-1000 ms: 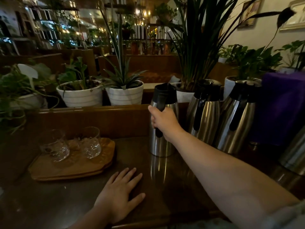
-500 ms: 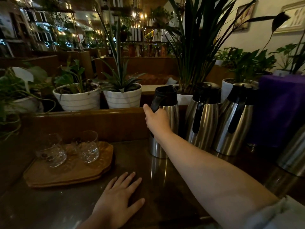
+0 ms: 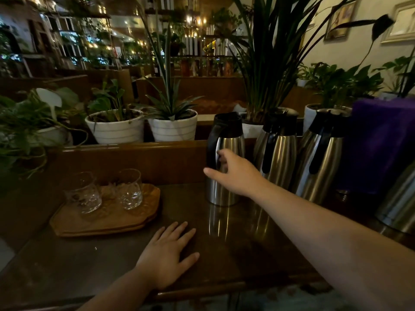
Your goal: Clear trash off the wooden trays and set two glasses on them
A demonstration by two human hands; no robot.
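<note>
Two clear glasses, one on the left (image 3: 84,194) and one on the right (image 3: 130,189), stand upright on stacked wooden trays (image 3: 107,221) at the table's left. Something pale and crumpled shows between them; I cannot tell what it is. My left hand (image 3: 168,254) lies flat on the dark tabletop just right of the trays, fingers spread, holding nothing. My right hand (image 3: 233,173) hovers in front of a steel flask (image 3: 224,158) with a black handle. Its thumb is stretched out and its fingertips are loose beside the handle.
Two more steel flasks (image 3: 280,151) (image 3: 321,153) stand to the right, with a further steel vessel (image 3: 399,205) at the far right beside a purple box (image 3: 381,140). A wooden partition (image 3: 134,160) backs the table, with white plant pots (image 3: 114,129) behind it.
My right hand gripped the flask's handle a second ago. It has since let go and dropped lower in front of the flask. My left hand has stayed flat on the table.
</note>
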